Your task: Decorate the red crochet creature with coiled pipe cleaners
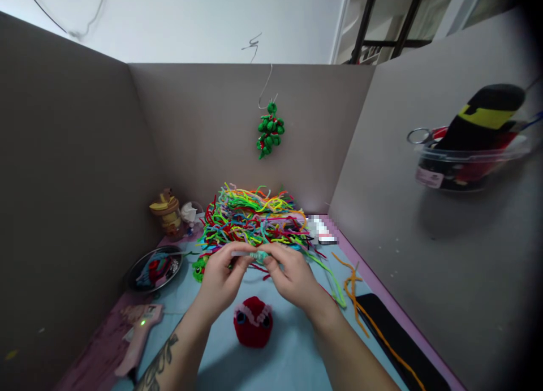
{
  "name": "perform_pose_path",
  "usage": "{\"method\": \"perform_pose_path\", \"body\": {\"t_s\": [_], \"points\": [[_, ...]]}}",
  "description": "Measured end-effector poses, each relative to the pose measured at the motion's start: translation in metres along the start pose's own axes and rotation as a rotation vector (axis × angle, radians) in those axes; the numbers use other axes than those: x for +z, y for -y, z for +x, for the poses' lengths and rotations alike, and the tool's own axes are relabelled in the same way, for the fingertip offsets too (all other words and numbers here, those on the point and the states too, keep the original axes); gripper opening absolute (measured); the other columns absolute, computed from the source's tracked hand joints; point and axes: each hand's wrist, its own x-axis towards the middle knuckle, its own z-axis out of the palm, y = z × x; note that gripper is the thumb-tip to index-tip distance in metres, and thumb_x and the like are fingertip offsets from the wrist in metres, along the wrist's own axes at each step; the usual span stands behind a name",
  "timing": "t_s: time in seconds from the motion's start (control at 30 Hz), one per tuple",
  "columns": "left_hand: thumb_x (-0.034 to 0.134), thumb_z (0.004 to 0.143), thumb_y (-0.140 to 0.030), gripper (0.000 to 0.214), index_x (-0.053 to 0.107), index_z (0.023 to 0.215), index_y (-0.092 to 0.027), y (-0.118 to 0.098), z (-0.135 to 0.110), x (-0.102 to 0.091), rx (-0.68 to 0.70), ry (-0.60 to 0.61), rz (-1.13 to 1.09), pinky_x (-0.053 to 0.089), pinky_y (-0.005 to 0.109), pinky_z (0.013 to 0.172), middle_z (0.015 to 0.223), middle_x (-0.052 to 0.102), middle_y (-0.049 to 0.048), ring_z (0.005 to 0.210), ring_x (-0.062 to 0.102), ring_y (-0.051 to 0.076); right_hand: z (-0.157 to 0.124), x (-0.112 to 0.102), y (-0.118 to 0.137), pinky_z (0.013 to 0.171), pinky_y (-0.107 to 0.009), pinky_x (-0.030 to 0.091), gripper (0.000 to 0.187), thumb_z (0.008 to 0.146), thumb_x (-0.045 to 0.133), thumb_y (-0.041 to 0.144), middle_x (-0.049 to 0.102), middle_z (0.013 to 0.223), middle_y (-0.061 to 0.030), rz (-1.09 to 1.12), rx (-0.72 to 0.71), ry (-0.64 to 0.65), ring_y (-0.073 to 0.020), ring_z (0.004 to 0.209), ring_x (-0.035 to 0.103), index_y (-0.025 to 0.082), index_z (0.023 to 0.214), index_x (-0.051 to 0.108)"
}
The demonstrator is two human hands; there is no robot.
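Note:
My left hand is closed in a pinch on a thin, pale stick, held level above the table. Wound around the stick's right part is a mint-green pipe cleaner, and the fingers of my right hand pinch it. Both hands nearly meet at the fingertips, which partly hide the coil. Below them a red fuzzy figure with dark eyes and a pink band stands on the blue tabletop, apart from both hands. A small green figure with an eye lies beyond my left hand.
Behind my hands lies a heap of coloured pipe cleaners. To the left are a dark bowl and a pink glue gun. Orange pipe cleaners cross a black slab at right. A tool tub hangs on the right wall.

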Motion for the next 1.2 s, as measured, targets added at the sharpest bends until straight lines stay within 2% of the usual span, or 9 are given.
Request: {"method": "perform_pose_path", "body": {"t_s": [0.1,0.27,0.37,0.5,0.67,0.87,1.07,1.2], "points": [[0.057,0.082,-0.026,0.016,0.069,0.089,-0.018,-0.002,0.002,0.001,-0.059,0.004,-0.03,0.044,0.021,0.053,0.075,0.069,0.0047,0.061,0.059,0.014,0.002,0.0,-0.001,0.063,-0.024,0.044,0.019,0.092,0.043,0.022,0.065,0.077,-0.0015,0.011,0.006,0.018,-0.015,0.071,0.06,0.02,0.089,0.062],[0.055,0.085,-0.03,0.022,0.068,0.097,-0.018,0.002,0.003,0.001,-0.14,0.011,-0.08,0.045,0.021,0.054,0.076,0.07,0.0039,0.059,0.058,0.013,0.004,0.0,0.0,0.056,-0.021,0.04,0.021,0.092,0.043,0.024,0.06,0.067,0.0003,0.023,0.067,-0.076,-0.013,0.061,0.056,0.019,0.078,0.059],[0.055,0.084,-0.029,0.019,0.068,0.092,-0.018,0.003,0.003,0.001,-0.158,0.017,-0.087,0.046,0.021,0.056,0.074,0.07,0.0028,0.059,0.057,0.013,0.003,0.002,-0.001,0.059,-0.023,0.042,0.017,0.09,0.047,0.024,0.063,0.071,-0.0008,-0.019,0.114,-0.178,-0.0147,0.066,0.058,0.018,0.081,0.061],[0.057,0.082,-0.029,0.017,0.067,0.089,-0.017,-0.001,0.004,0.003,-0.224,0.02,-0.149,0.045,0.021,0.054,0.07,0.069,0.0022,0.057,0.057,0.012,0.001,0.007,-0.002,0.068,-0.027,0.045,0.013,0.088,0.05,0.021,0.067,0.08,-0.0033,-0.093,0.108,-0.275,-0.0176,0.075,0.061,0.018,0.089,0.063],[0.061,0.08,-0.032,0.019,0.065,0.086,-0.015,-0.006,0.005,0.008,-0.286,0.004,-0.241,0.044,0.021,0.051,0.065,0.064,0.0008,0.056,0.056,0.012,0.001,0.012,-0.003,0.075,-0.03,0.048,0.014,0.087,0.051,0.017,0.065,0.086,-0.0053,-0.125,0.074,-0.298,-0.0184,0.082,0.062,0.019,0.093,0.064],[0.064,0.077,-0.036,0.021,0.064,0.079,-0.015,-0.003,0.005,0.009,-0.296,-0.048,-0.238,0.037,0.019,0.046,0.061,0.057,-0.002,0.051,0.047,0.009,0.0,0.015,0.0,0.078,-0.032,0.05,0.012,0.084,0.057,0.017,0.062,0.095,-0.0072,-0.158,0.048,-0.355,-0.0192,0.088,0.06,0.02,0.09,0.067],[0.067,0.075,-0.035,0.02,0.067,0.08,-0.015,0.003,0.003,0.01,-0.311,-0.079,-0.25,0.041,0.021,0.052,0.072,0.066,0.0029,0.062,0.056,0.013,-0.002,0.018,0.001,0.078,-0.033,0.051,0.015,0.081,0.056,0.013,0.063,0.094,-0.0066,-0.181,0.011,-0.406,-0.0189,0.086,0.061,0.021,0.088,0.067],[0.068,0.073,-0.036,0.023,0.069,0.082,-0.014,0.002,0.001,0.013,-0.333,-0.104,-0.239,0.041,0.021,0.051,0.071,0.068,0.0038,0.062,0.057,0.014,-0.003,0.019,0.002,0.079,-0.035,0.051,0.016,0.081,0.055,0.011,0.063,0.094,-0.0071,-0.251,-0.024,-0.44,-0.0197,0.088,0.061,0.021,0.088,0.066]]}}
